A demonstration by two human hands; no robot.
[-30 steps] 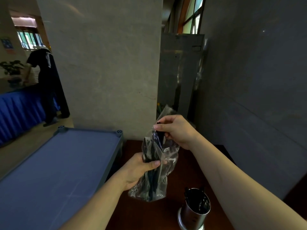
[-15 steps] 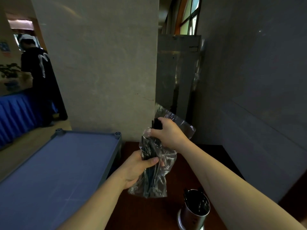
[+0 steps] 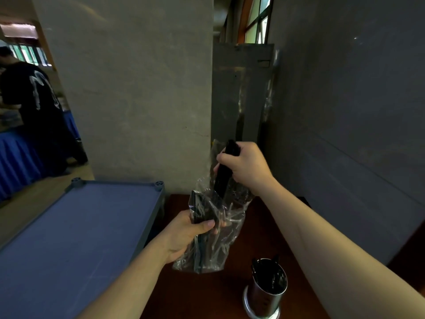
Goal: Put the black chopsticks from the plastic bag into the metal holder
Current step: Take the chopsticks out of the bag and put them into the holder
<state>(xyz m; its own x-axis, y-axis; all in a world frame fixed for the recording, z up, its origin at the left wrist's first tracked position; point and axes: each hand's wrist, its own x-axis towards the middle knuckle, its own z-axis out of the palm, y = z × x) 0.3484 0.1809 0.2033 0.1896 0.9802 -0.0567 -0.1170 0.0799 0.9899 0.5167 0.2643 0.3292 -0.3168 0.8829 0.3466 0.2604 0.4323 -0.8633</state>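
Honestly, your right hand grips the stiff, light, slippery black chopsticks up top, while the left hand pinches the flimsy plastic bag mid-frame.

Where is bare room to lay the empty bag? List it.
Free: dark brown wooden table between the clear plastic bag and the round metal holder; also the flat blue-grey shelf top left of it. Crowded: beside the holder, under the right arm.

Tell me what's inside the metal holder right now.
A few black chopsticks already stand in the metal holder, their tops poking above the rim. Its wall hides their lower ends and the bottom; an exact count isn't clear.
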